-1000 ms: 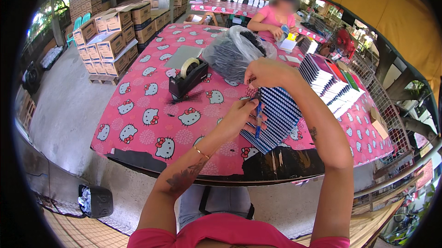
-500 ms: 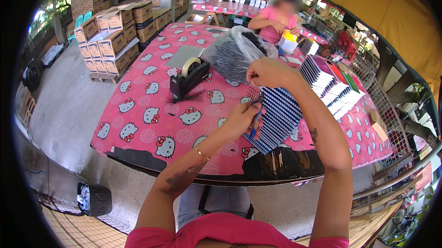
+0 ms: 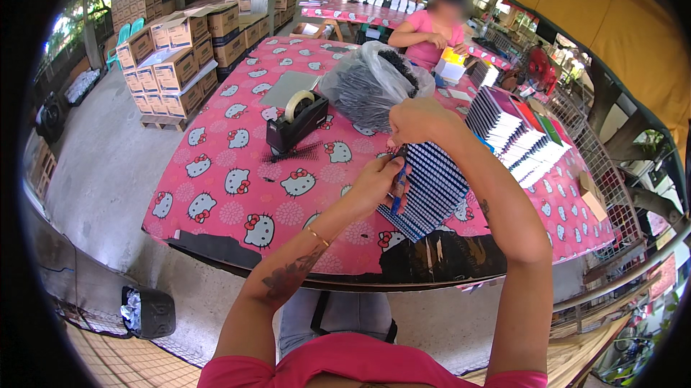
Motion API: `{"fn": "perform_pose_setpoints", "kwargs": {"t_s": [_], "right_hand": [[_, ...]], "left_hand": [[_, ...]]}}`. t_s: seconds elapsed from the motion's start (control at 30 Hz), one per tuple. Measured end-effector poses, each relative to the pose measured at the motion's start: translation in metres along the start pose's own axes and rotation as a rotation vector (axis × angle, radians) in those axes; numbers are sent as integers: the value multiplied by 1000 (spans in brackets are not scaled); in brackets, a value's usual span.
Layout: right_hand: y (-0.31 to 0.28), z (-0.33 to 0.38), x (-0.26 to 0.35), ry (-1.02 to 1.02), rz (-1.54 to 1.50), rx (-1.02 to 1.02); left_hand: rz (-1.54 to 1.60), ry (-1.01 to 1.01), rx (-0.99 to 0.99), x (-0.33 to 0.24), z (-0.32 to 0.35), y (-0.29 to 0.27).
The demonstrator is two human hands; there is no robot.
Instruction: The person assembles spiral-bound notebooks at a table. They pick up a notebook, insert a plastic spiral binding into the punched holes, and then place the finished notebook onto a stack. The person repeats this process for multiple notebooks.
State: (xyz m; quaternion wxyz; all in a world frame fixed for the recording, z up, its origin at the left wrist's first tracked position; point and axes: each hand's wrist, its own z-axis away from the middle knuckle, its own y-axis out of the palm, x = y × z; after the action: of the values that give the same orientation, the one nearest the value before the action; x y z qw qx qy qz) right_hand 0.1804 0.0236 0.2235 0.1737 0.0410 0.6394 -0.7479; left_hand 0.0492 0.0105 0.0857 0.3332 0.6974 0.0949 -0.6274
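My left hand [image 3: 374, 185] is raised over the near part of the desk [image 3: 216, 194], which is covered by a pink cloth printed with white cartoon cats. Its fingers are closed on a slim blue pen-like stick [image 3: 396, 190], held roughly upright against the near edge of the bundle. My right hand [image 3: 421, 120] is above it, fingers curled down on the top end of the blue-and-white striped bundle of thin sticks [image 3: 432, 190]. The bundle lies tilted, its lower end towards the desk's front edge, between my two hands.

Judgement: the step is best done by keeping the right hand firm on the top end so the rows do not fan out, while the left hand works the single stick in line with the others rather than across them.

Well apart to the left stands a black desk tape dispenser with a pale roll [image 3: 296, 123]. Behind the bundle sits a clear plastic bag full of dark sticks [image 3: 371, 82]. To the right lie rows of stacked white-edged booklets [image 3: 515, 132]. A person in a pink top [image 3: 426, 32] works at the far end.
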Motion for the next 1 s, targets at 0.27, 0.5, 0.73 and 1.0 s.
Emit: {"fn": "perform_pose_setpoints", "kwargs": {"t_s": [0.27,0.5,0.73,1.0], "right_hand": [[9,-4,-5,-7,-14,-6],[5,-3,5,-28,56,31],[19,-12,2,12,35,-28],[12,-9,16,-26,95,41]], "left_hand": [[1,-48,-16,4,15,5],[-20,-18,-10,10,2,-2],[-33,-52,4,13,19,4],[-9,-60,-48,11,11,5]]}}
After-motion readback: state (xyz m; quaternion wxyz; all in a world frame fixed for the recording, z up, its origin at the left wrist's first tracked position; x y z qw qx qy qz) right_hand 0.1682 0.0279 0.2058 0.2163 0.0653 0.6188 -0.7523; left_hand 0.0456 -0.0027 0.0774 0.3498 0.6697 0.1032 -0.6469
